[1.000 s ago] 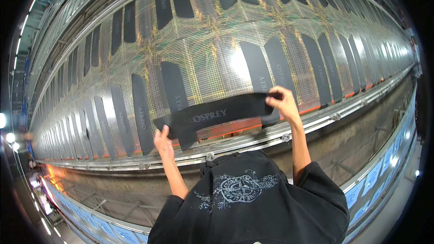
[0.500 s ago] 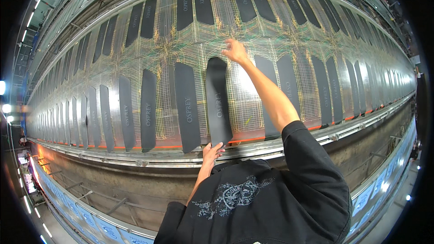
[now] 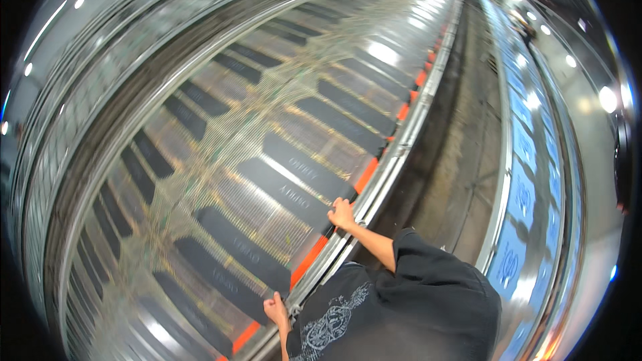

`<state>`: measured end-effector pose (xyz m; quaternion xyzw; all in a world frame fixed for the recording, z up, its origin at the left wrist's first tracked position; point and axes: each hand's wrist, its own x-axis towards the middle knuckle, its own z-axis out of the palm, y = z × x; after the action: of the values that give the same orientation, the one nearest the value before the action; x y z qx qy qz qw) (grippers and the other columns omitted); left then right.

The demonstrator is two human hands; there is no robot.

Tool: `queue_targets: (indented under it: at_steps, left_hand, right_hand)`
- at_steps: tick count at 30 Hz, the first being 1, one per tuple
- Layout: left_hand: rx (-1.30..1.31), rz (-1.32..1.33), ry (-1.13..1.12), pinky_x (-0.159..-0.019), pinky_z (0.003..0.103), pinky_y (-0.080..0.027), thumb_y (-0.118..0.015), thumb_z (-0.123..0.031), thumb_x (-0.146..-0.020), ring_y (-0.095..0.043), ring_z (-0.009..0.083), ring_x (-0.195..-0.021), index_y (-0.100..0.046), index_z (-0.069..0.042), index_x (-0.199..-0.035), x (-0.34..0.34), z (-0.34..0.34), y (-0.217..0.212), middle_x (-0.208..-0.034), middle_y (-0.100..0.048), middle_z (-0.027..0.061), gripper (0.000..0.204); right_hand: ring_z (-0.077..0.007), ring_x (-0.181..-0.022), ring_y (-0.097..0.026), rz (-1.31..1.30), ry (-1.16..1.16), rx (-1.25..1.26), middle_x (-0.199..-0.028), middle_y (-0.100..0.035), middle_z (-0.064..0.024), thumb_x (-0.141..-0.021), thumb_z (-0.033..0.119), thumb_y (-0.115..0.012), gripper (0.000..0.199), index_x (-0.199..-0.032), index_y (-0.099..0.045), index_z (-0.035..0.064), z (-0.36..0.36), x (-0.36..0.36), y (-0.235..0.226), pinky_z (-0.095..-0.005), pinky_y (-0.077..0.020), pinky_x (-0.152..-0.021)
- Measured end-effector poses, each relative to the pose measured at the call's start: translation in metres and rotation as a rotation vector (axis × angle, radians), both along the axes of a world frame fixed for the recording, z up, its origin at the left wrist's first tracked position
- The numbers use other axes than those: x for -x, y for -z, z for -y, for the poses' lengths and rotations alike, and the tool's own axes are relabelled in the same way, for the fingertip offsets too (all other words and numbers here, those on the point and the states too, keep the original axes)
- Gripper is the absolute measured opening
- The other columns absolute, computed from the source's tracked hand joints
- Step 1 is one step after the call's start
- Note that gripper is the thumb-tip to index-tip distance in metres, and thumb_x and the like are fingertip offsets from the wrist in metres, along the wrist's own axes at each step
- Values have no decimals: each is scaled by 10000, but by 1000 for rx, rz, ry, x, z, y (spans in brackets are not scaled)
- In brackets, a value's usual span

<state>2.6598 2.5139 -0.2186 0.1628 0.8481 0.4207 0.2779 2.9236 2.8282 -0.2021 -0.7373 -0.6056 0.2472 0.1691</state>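
Flat dark panels with pale lettering lie in two rows on a long printing table. My right hand (image 3: pixel 342 214) is bent at the table's near edge, its fingers curled onto the near end of a dark panel (image 3: pixel 287 190). Beyond it lies another dark panel (image 3: pixel 307 164). Lower in the picture, my left hand (image 3: pixel 276 309) is at the same edge, thumb up and fingers curled. It is beside the near end of a further dark panel (image 3: pixel 244 247); whether it grips that panel is hard to see.
A metal rail (image 3: pixel 394 164) with an orange strip (image 3: pixel 311 261) runs along the table's near edge. A dark trough (image 3: pixel 445 134) separates it from a second table of light blue printed pieces (image 3: pixel 523 190) at right. Another rail (image 3: pixel 157 107) borders the far side.
My view has swung to the right along the table. My right hand has come back from the middle of the table to its near edge. My left hand stays at the edge.
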Motion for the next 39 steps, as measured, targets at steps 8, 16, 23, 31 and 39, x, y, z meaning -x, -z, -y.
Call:
queue_targets:
  at_steps: [8, 16, 23, 31, 39]
  left_hand:
    - [-94, 390, 71, -365, 247, -323, -617, -261, -882, -409, 87, -404, -442, -82, -728, -3, -58, -53, -510, -411, -13, 294]
    - [-29, 572, 260, -352, 225, -353, -603, -309, -899, -447, 84, -425, -513, -72, -818, -41, -71, -64, -551, -467, -3, 266]
    - [48, 705, 321, -379, 214, -373, -590, -317, -907, -469, 73, -464, -528, -79, -793, -73, -76, -48, -598, -512, 0, 270]
    - [-26, 627, 308, -421, 224, -384, -530, -333, -939, -496, 87, -483, -524, -96, -789, -113, -166, -90, -611, -533, -7, 281]
    - [-641, 1135, 230, -1010, 391, -331, -409, -772, -783, -431, 261, -1188, -366, -40, -1345, -165, -286, -179, -1314, -429, 160, 924]
  right_hand:
    - [-224, -487, -609, -345, 484, 274, -766, -648, -149, -701, 233, -742, 591, -1122, -482, -90, 27, 4, -11, -312, -467, -386]
    - [-127, -395, -502, -865, 293, 817, -680, -635, -118, -865, 295, -618, 318, -823, -615, -20, 38, -5, -4, -246, -334, -303]
    - [-96, -355, -467, -892, 235, 691, -573, -597, -85, -857, 237, -515, 298, -696, -595, 0, 22, 33, -36, -243, -334, -288]
    - [-80, -454, -372, -1261, -475, 64, -482, -398, 16, -899, 328, -555, 456, -559, -480, 34, -115, 162, -318, -299, -305, -404]
    - [-56, -465, -439, -1337, -709, -4, -491, -455, 4, -925, 320, -551, 473, -565, -516, 16, -133, 90, -405, -277, -365, -419]
